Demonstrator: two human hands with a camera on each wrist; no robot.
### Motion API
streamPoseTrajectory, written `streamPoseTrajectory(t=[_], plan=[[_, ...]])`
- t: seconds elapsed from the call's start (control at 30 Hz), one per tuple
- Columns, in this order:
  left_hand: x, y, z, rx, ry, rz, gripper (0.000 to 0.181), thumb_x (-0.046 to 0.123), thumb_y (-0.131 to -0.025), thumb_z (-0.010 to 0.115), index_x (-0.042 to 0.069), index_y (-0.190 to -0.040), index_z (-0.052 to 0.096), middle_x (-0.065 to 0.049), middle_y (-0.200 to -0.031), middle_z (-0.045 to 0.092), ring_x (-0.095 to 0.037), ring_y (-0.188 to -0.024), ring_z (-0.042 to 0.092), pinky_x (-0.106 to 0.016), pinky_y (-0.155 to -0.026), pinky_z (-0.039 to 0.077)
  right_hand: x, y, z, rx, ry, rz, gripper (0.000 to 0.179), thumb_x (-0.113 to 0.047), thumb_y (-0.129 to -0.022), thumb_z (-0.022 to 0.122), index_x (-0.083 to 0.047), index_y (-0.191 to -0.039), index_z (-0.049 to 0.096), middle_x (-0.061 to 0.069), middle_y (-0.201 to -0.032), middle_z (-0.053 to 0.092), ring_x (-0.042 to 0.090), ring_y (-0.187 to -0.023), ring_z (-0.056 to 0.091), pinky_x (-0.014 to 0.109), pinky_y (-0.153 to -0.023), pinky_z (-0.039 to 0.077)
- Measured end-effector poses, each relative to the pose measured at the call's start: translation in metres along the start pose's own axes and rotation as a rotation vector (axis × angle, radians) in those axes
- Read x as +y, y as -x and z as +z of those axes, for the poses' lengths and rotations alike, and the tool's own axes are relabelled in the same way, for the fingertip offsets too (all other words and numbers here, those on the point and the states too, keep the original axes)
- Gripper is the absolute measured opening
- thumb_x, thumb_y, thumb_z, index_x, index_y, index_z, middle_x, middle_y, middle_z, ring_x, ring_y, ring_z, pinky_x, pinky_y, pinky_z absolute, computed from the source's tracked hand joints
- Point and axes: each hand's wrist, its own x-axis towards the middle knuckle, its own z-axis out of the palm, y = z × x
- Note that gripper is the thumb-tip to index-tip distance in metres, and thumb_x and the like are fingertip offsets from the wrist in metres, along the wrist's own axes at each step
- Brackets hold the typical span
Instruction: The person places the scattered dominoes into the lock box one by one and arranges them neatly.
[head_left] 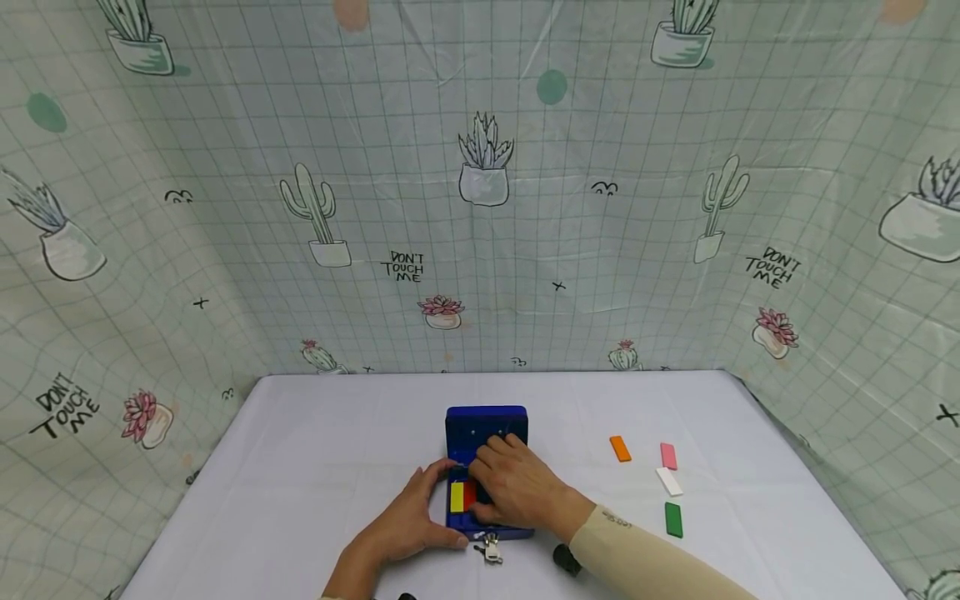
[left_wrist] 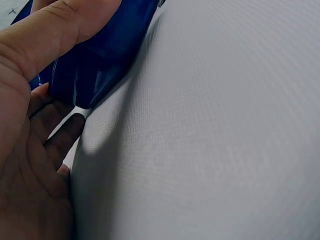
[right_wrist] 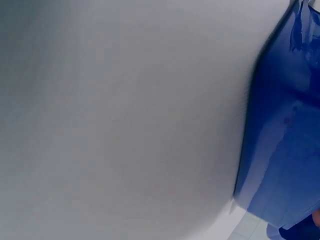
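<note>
A blue metal box (head_left: 487, 412) stands on the table with its lid raised at the back. My left hand (head_left: 401, 523) holds the box's left side, thumb at the front corner and fingers toward the back; the left wrist view shows the thumb over the blue wall (left_wrist: 100, 65). Inside lies a yellow tile (head_left: 457, 497), with a red tile (head_left: 470, 494) beside it. My right hand (head_left: 517, 482) reaches into the box and pinches the red tile between thumb and forefinger; its other fingers hide much of the interior. The right wrist view shows only the box's outer wall (right_wrist: 285, 140) and a fingertip.
On the table to the right lie an orange tile (head_left: 620, 448), a pink tile (head_left: 668, 456), a white tile (head_left: 669, 482) and a green tile (head_left: 673, 519). Keys (head_left: 491, 550) hang at the box's front. A black object (head_left: 567, 559) sits by the right forearm.
</note>
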Motion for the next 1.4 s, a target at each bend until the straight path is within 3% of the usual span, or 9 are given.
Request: streamPoseTrajectory(t=[0.37,0.6,0.73,0.93,1.17,1.4], plan=[[0.000,0.000,0.000,0.004,0.005,0.014,0.107,0.043,-0.070,0.098,0.026,-0.159,0.040,-0.013,-0.170,0.036,-0.056,-0.158,0.014,-0.081,-0.119,0.016,0.011,0.013,-0.009,0.048,-0.065,0.058,0.046,-0.059,-0.094,0.070,-0.019,-0.116,0.064,-0.004,-0.103,0.061,0.017,-0.095,0.051,0.031,-0.083,0.043],[-0.001,0.000,0.001,0.005,0.005,0.008,0.108,0.044,-0.069,0.098,0.026,-0.158,0.040,-0.013,-0.169,0.037,-0.053,-0.157,0.022,-0.080,-0.119,0.020,0.021,0.026,-0.016,0.137,-0.062,0.039,0.046,-0.053,-0.092,0.074,-0.017,-0.118,0.064,-0.003,-0.109,0.063,0.017,-0.098,0.054,0.032,-0.084,0.047],[-0.001,-0.001,0.001,0.008,0.003,-0.003,0.109,0.045,-0.069,0.098,0.026,-0.159,0.039,-0.014,-0.169,0.036,-0.051,-0.156,0.027,-0.080,-0.119,0.022,0.030,0.036,-0.021,0.144,-0.067,0.056,0.048,-0.050,-0.093,0.075,-0.015,-0.124,0.064,-0.001,-0.116,0.065,0.018,-0.105,0.057,0.034,-0.090,0.050],[0.001,-0.001,0.003,0.018,-0.011,-0.022,0.111,0.045,-0.068,0.098,0.026,-0.159,0.039,-0.015,-0.169,0.035,-0.048,-0.153,0.034,-0.079,-0.118,0.025,0.049,0.056,-0.026,0.118,-0.039,0.094,0.049,-0.046,-0.094,0.075,-0.014,-0.130,0.065,0.000,-0.121,0.067,0.019,-0.110,0.060,0.036,-0.094,0.051],[0.002,-0.001,0.004,0.024,-0.015,-0.034,0.111,0.044,-0.067,0.099,0.026,-0.159,0.039,-0.016,-0.169,0.035,-0.048,-0.153,0.034,-0.079,-0.118,0.025,0.077,0.083,-0.021,0.150,-0.001,0.126,0.049,-0.039,-0.089,0.080,-0.011,-0.128,0.068,0.003,-0.118,0.068,0.023,-0.108,0.062,0.040,-0.091,0.052],[0.002,-0.001,0.003,0.026,-0.014,-0.044,0.112,0.044,-0.067,0.099,0.025,-0.159,0.039,-0.015,-0.169,0.035,-0.047,-0.153,0.034,-0.079,-0.118,0.025,0.111,0.115,-0.015,0.119,0.044,0.178,0.053,-0.035,-0.084,0.085,-0.008,-0.126,0.068,0.008,-0.118,0.068,0.029,-0.108,0.062,0.044,-0.089,0.053]])
